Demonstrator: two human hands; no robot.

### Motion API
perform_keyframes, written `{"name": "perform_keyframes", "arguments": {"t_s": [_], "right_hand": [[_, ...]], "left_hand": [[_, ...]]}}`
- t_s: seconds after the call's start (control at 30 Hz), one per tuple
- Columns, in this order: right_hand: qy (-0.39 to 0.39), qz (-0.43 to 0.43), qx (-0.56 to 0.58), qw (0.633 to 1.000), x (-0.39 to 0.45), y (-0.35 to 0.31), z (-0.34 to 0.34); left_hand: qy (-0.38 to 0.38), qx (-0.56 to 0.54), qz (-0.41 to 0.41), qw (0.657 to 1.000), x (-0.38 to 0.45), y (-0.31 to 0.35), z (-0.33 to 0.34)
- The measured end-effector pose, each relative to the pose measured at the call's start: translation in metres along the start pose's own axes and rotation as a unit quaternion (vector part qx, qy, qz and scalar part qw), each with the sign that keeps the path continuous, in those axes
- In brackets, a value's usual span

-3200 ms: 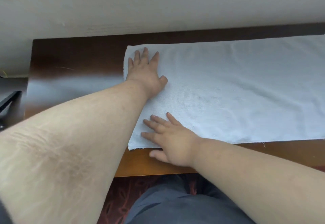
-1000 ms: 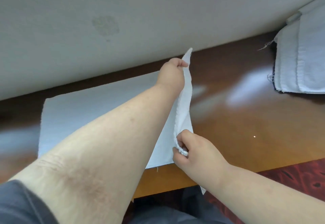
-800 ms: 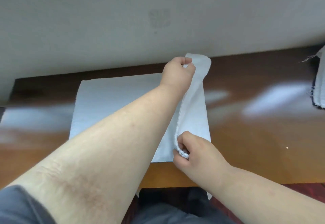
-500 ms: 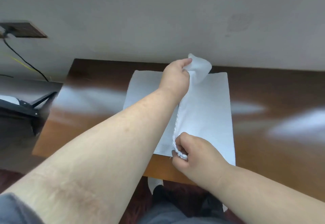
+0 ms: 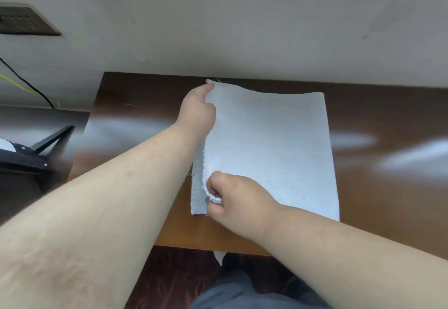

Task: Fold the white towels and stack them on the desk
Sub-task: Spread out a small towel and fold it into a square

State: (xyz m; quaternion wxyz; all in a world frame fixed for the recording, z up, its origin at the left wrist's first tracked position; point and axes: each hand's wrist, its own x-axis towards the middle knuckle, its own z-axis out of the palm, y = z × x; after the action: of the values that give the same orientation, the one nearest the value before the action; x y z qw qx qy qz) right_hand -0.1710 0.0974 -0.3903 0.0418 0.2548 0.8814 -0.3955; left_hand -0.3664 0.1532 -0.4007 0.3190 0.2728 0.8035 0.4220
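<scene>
Here the person is in the middle of a fold. The white towel (image 5: 269, 148) lies on the brown desk (image 5: 135, 105) near its left end, reaching from just short of the back edge, by the wall, to the front edge. The top layer is doubled over a lower one, and a narrow strip of that lower layer shows along the towel's left side.

The left hand (image 5: 198, 112) pinches the far corner of the top layer close to the desk's back edge, with the fingers curled on the cloth. The right hand (image 5: 232, 199) pinches the near corner above the front edge, a small bunch of hem caught between thumb and fingers. Both corners look slightly raised off the layer beneath.

Judging by this, the step in hand is laying the folded half down. The next move would call for drawing both corners a little further toward the desk's left end until the edges match, setting them down together, then letting go and smoothing the cloth flat. No stack is visible here.
</scene>
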Motion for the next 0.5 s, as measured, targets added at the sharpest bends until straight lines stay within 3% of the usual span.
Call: {"name": "perform_keyframes", "arguments": {"t_s": [0.17,0.27,0.37,0.43,0.5], "right_hand": [[-0.051,0.054,-0.014,0.997,0.021,0.005,0.029],[-0.137,0.075,-0.031,0.987,0.025,0.011,0.037],[-0.191,0.06,-0.022,0.979,0.031,0.02,0.021],[-0.132,0.076,0.012,0.988,0.041,0.034,-0.006],[-0.009,0.085,0.006,0.996,0.054,0.058,-0.039]], "left_hand": [[-0.028,0.059,-0.039,0.997,0.024,-0.043,0.0],[-0.041,0.103,-0.043,0.993,0.028,-0.056,0.003],[-0.039,0.243,-0.022,0.969,0.023,-0.059,0.01],[-0.012,0.3,0.005,0.954,0.014,-0.055,0.015],[0.016,0.32,0.059,0.945,-0.003,-0.05,0.026]]}}
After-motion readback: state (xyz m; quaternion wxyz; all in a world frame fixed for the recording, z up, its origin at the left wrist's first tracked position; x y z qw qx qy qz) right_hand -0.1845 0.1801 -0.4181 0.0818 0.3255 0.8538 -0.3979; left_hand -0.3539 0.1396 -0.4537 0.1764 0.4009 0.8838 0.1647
